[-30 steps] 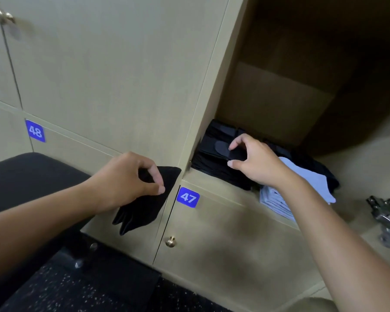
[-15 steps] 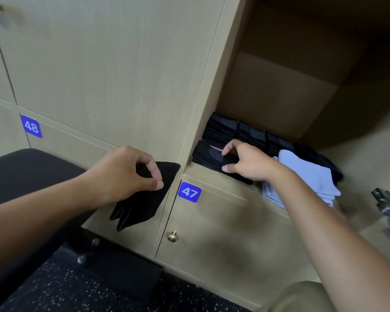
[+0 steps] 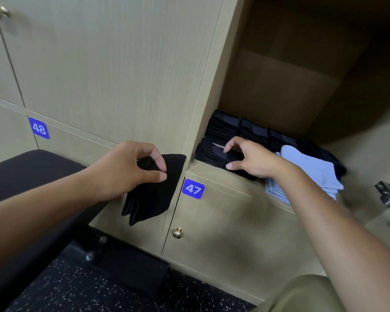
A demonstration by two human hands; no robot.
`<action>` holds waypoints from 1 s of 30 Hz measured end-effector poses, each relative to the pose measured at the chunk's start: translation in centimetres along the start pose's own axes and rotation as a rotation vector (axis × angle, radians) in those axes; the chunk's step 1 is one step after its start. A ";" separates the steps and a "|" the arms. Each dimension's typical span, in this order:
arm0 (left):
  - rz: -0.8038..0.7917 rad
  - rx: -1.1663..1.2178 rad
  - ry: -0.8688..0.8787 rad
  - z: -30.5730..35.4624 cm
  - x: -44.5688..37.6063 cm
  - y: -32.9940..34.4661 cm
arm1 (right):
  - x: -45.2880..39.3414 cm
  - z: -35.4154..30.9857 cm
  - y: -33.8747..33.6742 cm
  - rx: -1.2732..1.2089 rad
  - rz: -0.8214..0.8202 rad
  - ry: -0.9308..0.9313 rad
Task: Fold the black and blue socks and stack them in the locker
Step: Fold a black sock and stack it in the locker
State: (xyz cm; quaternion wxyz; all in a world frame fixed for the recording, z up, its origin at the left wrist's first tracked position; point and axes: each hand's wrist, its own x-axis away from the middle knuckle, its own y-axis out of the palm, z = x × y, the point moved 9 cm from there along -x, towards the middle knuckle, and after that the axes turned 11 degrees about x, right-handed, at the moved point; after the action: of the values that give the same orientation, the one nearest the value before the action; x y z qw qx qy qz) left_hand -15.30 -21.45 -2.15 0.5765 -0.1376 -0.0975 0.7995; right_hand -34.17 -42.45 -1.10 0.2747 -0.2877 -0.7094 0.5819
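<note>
Left hand (image 3: 122,170) pinches folded black sock (image 3: 153,190) centre frame, outside locker (image 3: 279,91); sock hangs, long axis near vertical, loose end down-left. Right hand (image 3: 254,161), fingers curled, pinches top of front black stack (image 3: 214,154) on locker floor; blue socks (image 3: 311,170) just right. Advice: flatten stack first, lay sock flat, edges aligned, release only once seated.
</note>
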 end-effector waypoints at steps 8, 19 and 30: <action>-0.003 0.149 -0.011 1.2 0.6 0.0 | 2.4 -2.5 -2.9 0.028 0.302 -0.030; -0.014 0.347 0.000 2.1 0.1 1.7 | 8.6 -9.0 0.3 -0.585 0.090 -0.089; 0.015 0.481 -0.055 1.6 -0.9 3.4 | 10.0 -5.2 -1.0 -0.775 0.215 0.033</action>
State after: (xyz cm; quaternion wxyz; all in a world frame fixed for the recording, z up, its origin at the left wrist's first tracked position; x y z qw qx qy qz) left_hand -18.64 -23.34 -1.67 0.5838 0.0249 0.0813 0.8075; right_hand -37.35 -31.82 1.34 0.0949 -0.4520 -0.8375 0.2920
